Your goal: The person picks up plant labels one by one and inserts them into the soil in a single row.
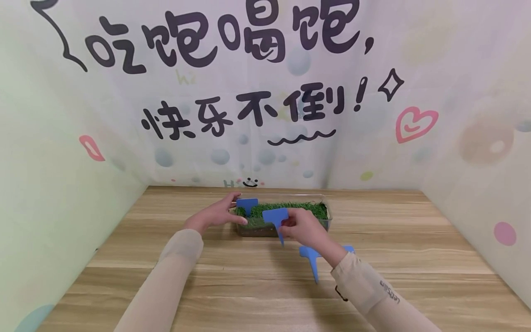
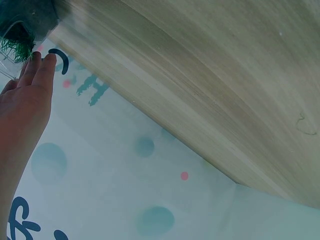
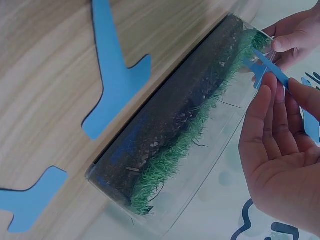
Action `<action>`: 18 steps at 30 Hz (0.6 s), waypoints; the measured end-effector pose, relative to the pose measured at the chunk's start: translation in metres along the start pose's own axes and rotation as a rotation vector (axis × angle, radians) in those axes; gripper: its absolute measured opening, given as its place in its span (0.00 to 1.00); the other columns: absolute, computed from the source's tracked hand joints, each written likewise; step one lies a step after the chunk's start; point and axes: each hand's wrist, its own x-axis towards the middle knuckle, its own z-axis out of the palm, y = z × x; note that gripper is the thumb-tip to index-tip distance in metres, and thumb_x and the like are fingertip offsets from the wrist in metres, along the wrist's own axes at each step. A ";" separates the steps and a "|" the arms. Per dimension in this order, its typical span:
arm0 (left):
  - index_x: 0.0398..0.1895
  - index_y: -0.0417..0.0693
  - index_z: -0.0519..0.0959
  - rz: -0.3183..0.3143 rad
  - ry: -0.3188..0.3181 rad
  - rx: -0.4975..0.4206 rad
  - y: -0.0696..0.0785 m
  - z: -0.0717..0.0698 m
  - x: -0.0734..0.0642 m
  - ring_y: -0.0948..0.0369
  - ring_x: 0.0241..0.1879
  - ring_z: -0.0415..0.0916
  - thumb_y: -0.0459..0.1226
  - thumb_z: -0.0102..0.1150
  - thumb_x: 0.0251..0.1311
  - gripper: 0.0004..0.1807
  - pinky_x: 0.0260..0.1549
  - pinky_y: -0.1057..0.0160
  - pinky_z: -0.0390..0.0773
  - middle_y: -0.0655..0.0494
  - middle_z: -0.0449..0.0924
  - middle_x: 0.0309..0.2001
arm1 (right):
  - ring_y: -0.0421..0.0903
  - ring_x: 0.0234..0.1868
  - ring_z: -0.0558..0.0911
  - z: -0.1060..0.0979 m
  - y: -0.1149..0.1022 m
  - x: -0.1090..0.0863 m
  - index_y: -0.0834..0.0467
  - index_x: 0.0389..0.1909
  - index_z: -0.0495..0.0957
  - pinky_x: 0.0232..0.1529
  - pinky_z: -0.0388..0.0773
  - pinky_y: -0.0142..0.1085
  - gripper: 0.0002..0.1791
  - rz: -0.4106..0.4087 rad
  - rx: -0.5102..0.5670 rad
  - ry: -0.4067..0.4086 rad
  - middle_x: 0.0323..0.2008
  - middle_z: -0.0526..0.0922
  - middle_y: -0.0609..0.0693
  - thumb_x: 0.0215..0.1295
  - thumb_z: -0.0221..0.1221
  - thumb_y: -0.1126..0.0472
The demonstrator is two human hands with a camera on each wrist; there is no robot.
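A clear planter box [image 1: 265, 232] of soil and green grass [image 3: 172, 155] sits toward the back of the table. My left hand [image 1: 213, 214] holds its left end, thumb at the front and fingers toward the back. One blue T-shaped plant label [image 1: 247, 204] stands at the grass's left end, near that hand. My right hand [image 1: 304, 228] pinches another blue plant label [image 1: 275, 216] at the box's front, its pointed stem downward. In the right wrist view the fingertips [image 3: 270, 80] meet the thumb on this label. Its tip overlaps the box there, so contact with the soil cannot be told.
Two more blue plant labels lie on the wooden table [image 1: 232, 286]: one label [image 1: 313, 263] below my right forearm, the other label [image 1: 348, 249] partly hidden behind it. A printed cloth wall [image 1: 249, 157] rises along the table's back edge.
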 end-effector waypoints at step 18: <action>0.81 0.50 0.39 -0.015 -0.007 -0.004 0.000 -0.001 0.000 0.42 0.79 0.44 0.46 0.64 0.65 0.53 0.75 0.39 0.53 0.40 0.41 0.81 | 0.50 0.33 0.86 -0.004 -0.007 0.009 0.60 0.33 0.79 0.36 0.86 0.41 0.04 0.005 -0.005 0.061 0.32 0.86 0.53 0.65 0.64 0.63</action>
